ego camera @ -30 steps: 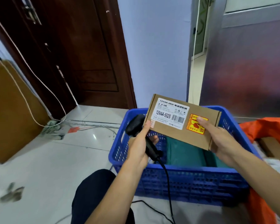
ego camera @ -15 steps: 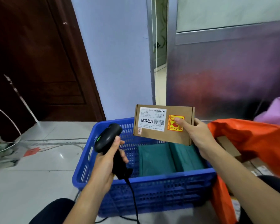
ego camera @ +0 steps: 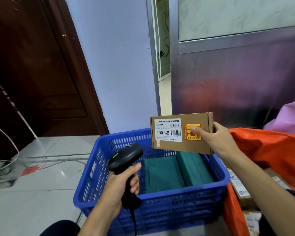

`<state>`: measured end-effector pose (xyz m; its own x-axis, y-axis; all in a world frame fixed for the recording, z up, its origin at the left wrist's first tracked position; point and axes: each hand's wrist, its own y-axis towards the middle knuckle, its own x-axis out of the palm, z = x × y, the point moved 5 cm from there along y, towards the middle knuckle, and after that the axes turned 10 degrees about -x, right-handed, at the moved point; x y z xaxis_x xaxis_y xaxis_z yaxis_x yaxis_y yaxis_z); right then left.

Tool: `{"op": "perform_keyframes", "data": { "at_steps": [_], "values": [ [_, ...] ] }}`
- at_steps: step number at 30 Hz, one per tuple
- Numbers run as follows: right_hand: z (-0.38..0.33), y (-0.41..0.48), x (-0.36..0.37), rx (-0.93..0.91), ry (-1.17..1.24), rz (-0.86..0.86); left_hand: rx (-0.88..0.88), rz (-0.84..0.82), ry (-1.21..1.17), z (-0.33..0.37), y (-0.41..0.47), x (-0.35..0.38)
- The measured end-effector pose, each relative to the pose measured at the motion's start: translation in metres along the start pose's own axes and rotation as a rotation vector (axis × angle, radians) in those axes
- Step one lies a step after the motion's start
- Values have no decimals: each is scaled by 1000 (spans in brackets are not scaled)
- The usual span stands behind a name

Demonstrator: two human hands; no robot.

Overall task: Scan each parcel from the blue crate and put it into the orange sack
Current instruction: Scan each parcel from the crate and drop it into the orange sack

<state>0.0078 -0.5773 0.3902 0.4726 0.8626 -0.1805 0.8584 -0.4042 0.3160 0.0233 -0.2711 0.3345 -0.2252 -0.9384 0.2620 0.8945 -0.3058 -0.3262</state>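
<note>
My right hand (ego camera: 216,142) grips a flat brown cardboard parcel (ego camera: 179,145) by its right end, thumb on its orange sticker, label side facing me, above the blue crate (ego camera: 153,201). My left hand (ego camera: 121,184) holds a black barcode scanner (ego camera: 126,157) by its handle, low and left of the parcel, its head angled up toward the label and a green light lit on top. Two green parcels (ego camera: 175,171) lie inside the crate. The orange sack (ego camera: 271,150) stands open on the crate's right, with boxes visible inside it.
A dark wooden door (ego camera: 37,74) is at the left, with white cables (ego camera: 7,150) trailing over the tiled floor. A metal-framed panel (ego camera: 237,82) stands behind the crate. A pink bag (ego camera: 289,116) sits past the sack. My knee (ego camera: 61,229) is at the bottom edge.
My left hand let go of the parcel's left end and pulled the scanner back and down. The parcel moved right and levelled out. My view swung toward the sack.
</note>
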Motion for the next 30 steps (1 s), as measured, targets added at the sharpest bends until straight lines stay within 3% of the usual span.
{"op": "perform_keyframes", "data": {
  "at_steps": [30],
  "values": [
    [-3, -6, 6, -31, 59, -47, -43, -43, 53, -10, -6, 19]
  ]
}}
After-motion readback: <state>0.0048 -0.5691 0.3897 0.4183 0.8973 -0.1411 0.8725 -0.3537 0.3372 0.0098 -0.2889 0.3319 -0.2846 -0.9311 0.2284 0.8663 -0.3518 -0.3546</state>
